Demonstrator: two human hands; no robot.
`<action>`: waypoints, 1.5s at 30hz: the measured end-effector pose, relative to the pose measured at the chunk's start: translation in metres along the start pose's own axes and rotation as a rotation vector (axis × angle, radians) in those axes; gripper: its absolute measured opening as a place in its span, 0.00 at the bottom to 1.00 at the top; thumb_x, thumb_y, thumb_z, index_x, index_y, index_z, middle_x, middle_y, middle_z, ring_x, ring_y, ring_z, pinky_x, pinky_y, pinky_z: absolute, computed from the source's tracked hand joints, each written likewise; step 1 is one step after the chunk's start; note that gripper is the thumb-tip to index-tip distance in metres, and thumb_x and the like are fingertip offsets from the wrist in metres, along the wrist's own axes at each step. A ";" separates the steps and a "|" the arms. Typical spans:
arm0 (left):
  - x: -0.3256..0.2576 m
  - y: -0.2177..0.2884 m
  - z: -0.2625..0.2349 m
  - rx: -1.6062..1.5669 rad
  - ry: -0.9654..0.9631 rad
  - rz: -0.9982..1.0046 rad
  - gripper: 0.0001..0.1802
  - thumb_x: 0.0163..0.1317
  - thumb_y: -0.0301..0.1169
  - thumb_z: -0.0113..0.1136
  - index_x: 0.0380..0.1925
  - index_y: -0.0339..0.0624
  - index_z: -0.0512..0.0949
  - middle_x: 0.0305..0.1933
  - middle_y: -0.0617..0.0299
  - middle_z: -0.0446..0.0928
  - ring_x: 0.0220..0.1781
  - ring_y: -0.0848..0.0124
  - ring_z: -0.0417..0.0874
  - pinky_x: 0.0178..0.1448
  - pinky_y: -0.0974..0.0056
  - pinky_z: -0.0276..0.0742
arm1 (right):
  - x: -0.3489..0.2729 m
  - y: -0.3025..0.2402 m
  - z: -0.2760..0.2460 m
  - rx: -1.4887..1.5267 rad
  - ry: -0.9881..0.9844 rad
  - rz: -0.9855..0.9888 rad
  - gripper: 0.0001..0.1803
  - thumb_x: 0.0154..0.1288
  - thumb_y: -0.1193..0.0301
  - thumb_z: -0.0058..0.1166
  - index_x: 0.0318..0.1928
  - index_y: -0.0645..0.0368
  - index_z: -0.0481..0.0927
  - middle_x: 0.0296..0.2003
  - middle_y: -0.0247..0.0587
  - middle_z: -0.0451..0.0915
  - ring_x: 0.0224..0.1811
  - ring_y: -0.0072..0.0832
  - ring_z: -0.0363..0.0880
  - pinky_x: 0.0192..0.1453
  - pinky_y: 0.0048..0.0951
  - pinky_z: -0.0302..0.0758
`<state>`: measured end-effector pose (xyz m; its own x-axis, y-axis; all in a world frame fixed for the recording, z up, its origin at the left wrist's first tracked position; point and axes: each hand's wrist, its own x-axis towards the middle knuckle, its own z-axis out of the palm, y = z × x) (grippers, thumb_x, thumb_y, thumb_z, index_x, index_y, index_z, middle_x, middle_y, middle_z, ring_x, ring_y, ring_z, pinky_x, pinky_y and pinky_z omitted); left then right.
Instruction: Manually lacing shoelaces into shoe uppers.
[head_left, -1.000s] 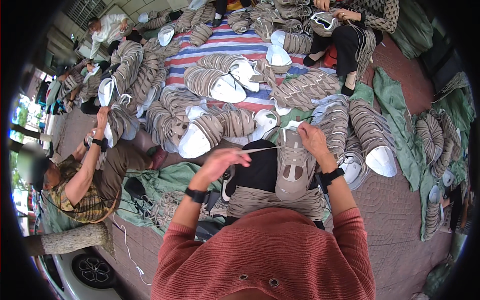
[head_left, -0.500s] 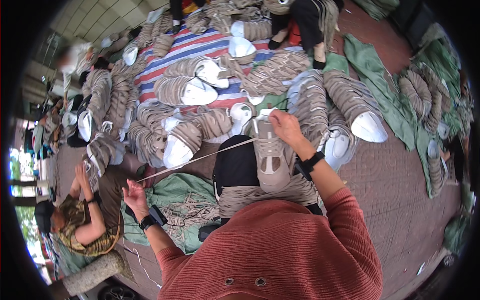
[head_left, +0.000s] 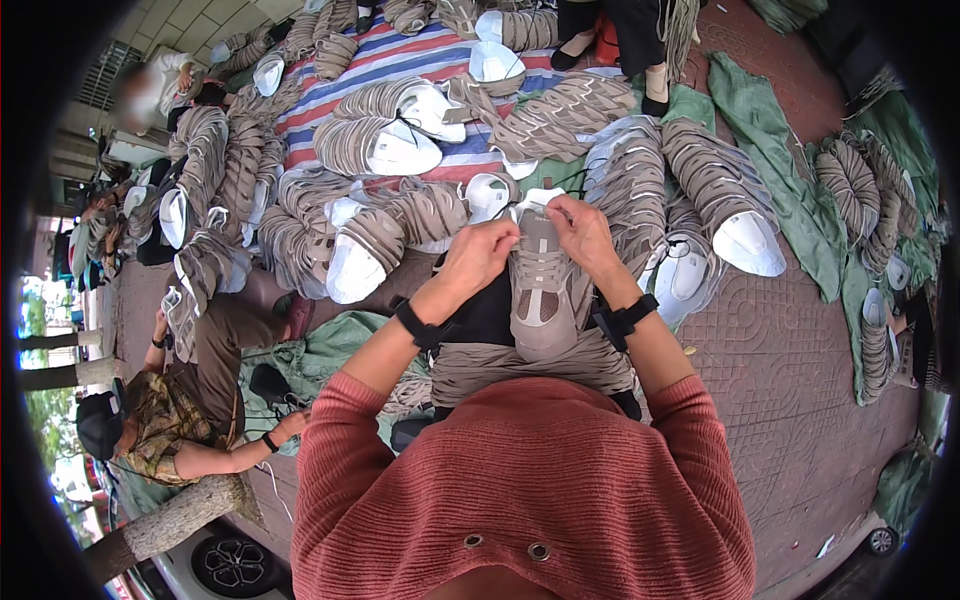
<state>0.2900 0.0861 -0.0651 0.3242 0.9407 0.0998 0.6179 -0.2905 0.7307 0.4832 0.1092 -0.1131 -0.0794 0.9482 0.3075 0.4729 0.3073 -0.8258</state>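
We seem to be mid-lacing the shoe [head_left: 542, 315], which sits at 12 o'clock before us, toe towards 6. Our right hand [head_left: 586, 238], at its 1 o'clock, has its grip pinching the top edge; our left hand [head_left: 480, 256] is at 10, and we cannot tell whether its grip has the lace [head_left: 541, 266]. Next likely calls for even tension. Marking on the tongue [head_left: 541, 226] is too small to read.

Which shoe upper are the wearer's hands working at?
The single taupe shoe upper, toe toward the picture's bottom: left hand and right hand are both at its collar end. The nested upper stacks beyond have neither hand on them.
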 end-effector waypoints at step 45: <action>0.034 -0.006 0.007 0.089 -0.295 0.052 0.11 0.51 0.28 0.57 0.35 0.42 0.70 0.23 0.57 0.76 0.32 0.56 0.79 0.33 0.56 0.71 | -0.005 0.007 -0.049 0.895 -0.418 0.556 0.10 0.55 0.65 0.54 0.25 0.58 0.76 0.19 0.33 0.75 0.16 0.20 0.64 0.20 0.21 0.61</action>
<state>0.3024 0.1190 -0.0703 0.5428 0.8366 -0.0744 0.6511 -0.3632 0.6664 0.5304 0.1030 -0.0972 -0.4206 0.8719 -0.2508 -0.2501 -0.3772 -0.8917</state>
